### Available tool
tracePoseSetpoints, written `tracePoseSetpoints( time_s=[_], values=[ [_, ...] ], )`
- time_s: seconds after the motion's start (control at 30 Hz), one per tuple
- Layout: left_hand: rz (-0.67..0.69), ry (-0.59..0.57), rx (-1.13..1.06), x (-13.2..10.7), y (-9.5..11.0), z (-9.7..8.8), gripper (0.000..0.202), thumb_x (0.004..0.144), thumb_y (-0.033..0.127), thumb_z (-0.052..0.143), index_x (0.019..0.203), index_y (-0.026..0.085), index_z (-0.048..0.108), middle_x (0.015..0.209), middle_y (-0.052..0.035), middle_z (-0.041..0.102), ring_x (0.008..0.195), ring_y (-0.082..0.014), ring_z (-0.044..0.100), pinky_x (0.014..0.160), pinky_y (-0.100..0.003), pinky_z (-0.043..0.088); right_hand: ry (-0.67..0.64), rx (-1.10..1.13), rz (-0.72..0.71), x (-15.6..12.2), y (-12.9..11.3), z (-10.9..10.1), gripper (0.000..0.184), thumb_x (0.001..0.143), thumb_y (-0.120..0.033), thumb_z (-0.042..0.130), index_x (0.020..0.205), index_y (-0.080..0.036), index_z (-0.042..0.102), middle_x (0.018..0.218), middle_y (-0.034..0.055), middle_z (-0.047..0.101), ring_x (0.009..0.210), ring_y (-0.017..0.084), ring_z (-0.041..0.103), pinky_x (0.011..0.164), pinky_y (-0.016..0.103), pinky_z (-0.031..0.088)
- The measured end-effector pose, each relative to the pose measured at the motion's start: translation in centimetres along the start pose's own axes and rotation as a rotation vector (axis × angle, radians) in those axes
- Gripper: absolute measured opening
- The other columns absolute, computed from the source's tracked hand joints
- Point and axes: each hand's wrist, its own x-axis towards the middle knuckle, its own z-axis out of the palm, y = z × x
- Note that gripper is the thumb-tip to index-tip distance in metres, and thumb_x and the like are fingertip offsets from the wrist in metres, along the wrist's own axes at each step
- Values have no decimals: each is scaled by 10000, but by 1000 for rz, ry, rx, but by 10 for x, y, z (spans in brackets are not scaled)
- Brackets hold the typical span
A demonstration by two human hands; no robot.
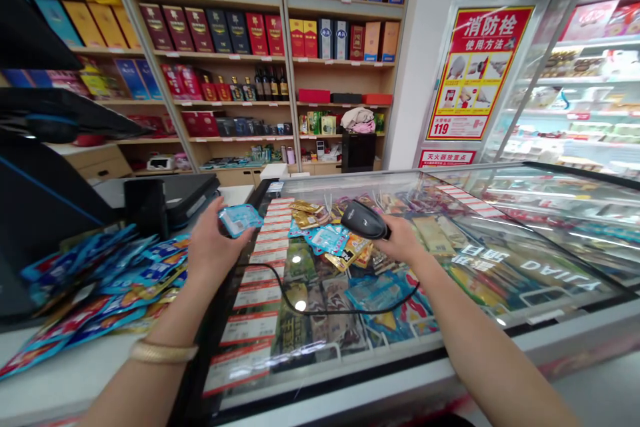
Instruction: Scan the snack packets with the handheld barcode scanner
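Two hands are closed on their loads: the left hand (213, 243) grips a blue snack packet (241, 220) at 9 o'clock from the black handheld barcode scanner (364, 220), held nose-first toward it in the right hand (403, 240).

Left hand (213, 247) and right hand (403, 240) raised, fingers curled, 2 bare forearms angled inward.

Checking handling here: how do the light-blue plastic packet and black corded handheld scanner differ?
The light-blue plastic packet is flat, the black corded handheld scanner bulkier and rigid-looking. The packet is in the left hand, the scanner in the right hand. Both are held up in bare hands.
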Motion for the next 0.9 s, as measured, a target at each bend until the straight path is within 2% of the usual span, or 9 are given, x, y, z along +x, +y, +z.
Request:
tracePoseSetpoints(
  time_s=[0.1, 0.17, 0.3, 0.4, 0.5, 0.57, 0.67, 0.77, 0.9],
  values=[
    [-104, 74, 224, 8, -28, -35, 741, 660, 462, 726, 1300, 169, 493, 1150, -154, 652, 1075, -402, 599, 944, -610, 419, 36, -63, 51, -1, 9, -2, 192, 687, -275, 594, 839, -186, 671, 770, 74, 703, 697, 218, 630, 635, 278, 435],
    [-175, 104, 329, 9, -50, -53, 717, 660, 557, 692, 1260, 196, 534, 1076, -156, 675, 1079, -431, 591, 941, -652, 383, 46, -81, 66, -1, 14, -3, 189, 690, -295, 605, 834, -190, 669, 764, 71, 700, 687, 215, 625, 628, 276, 433],
    [-227, 80, 448, 2, -84, -70, 672, 644, 685, 606, 1178, 276, 580, 1021, -139, 686, 1123, -442, 558, 914, -686, 364, 65, -93, 76, -2, 18, -3, 244, 697, -332, 636, 891, -190, 673, 791, 75, 702, 704, 224, 630, 639, 288, 445],
    [-172, 121, 473, -6, -86, -72, 621, 655, 655, 605, 1189, 341, 560, 1123, -72, 674, 1185, -427, 516, 908, -717, 362, 85, -104, 78, -2, 18, -2, 263, 699, -334, 639, 915, -188, 673, 812, 77, 705, 734, 232, 640, 655, 294, 456],
    [-68, 209, 403, -10, -70, -68, 585, 727, 567, 609, 1267, 366, 507, 1341, -77, 553, 1283, -433, 421, 944, -736, 332, 97, -126, 85, -3, 18, -1, 247, 704, -314, 618, 904, -177, 668, 819, 87, 703, 747, 243, 647, 653, 300, 457],
    [-3, 218, 324, -7, -56, -60, 554, 775, 499, 603, 1298, 368, 477, 1419, -78, 472, 1314, -430, 382, 984, -721, 309, 101, -142, 94, -4, 19, -1, 232, 708, -305, 603, 890, -172, 662, 816, 91, 700, 748, 247, 648, 650, 303, 456],
    [98, 134, 237, 5, -37, -33, 531, 798, 456, 584, 1294, 289, 494, 1410, -117, 461, 1300, -419, 397, 1018, -667, 330, 118, -156, 110, -4, 20, -1, 235, 712, -304, 595, 900, -178, 656, 821, 87, 698, 752, 245, 648, 658, 303, 457],
    [183, -61, 202, 20, -18, 8, 544, 820, 469, 521, 1283, 184, 526, 1380, -195, 473, 1270, -397, 436, 1019, -592, 363, 127, -156, 109, -4, 22, -1, 247, 713, -301, 589, 920, -181, 652, 845, 90, 699, 770, 250, 651, 673, 308, 459],
    [234, -335, 180, 34, 11, 70, 582, 835, 483, 471, 1343, 201, 489, 1422, -173, 459, 1303, -347, 422, 1054, -514, 341, 130, -157, 120, -4, 28, 0, 278, 699, -306, 604, 938, -173, 650, 858, 102, 704, 770, 254, 652, 676, 313, 457]
  ],
)
